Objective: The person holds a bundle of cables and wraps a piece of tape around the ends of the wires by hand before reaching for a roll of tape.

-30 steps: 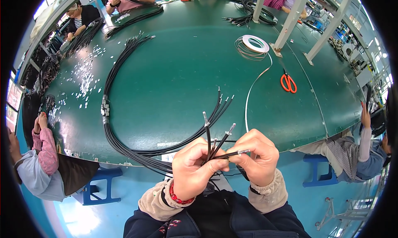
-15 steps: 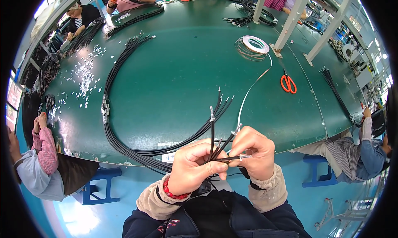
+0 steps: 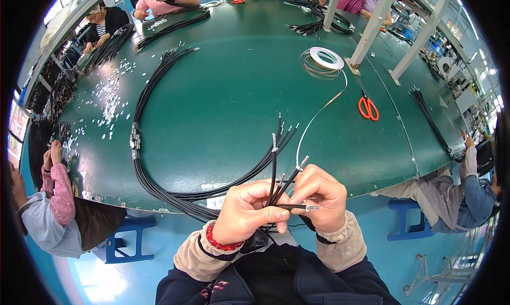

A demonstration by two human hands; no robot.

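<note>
Fingers of the left hand clench around a small fan of black cables, thumb pressed over them, at the near edge of a green worktable. Fingertips of the right hand pinch one cable of the same cluster, whose metal-tipped end pokes out sideways just past them; the exact grip is hard to make out, since the knuckles cover it. Both hands meet over the cables, touching or nearly so.

Up from the fingers, several cable ends stand free, each with a pale tip, the tallest rising straight above the left thumb. Left of the fingers and away from them, the rest of the black cable bundle sweeps across the table in a wide arc, gathered by a pale band on its far left side. Above the right fingers a thin white strand runs up to a roll of white tape. Orange-handled scissors lie well apart from the fingers, up and to the right. Small white scraps litter the table far to the upper left.

Other people sit around the table's rim, left, right and at the far side.
</note>
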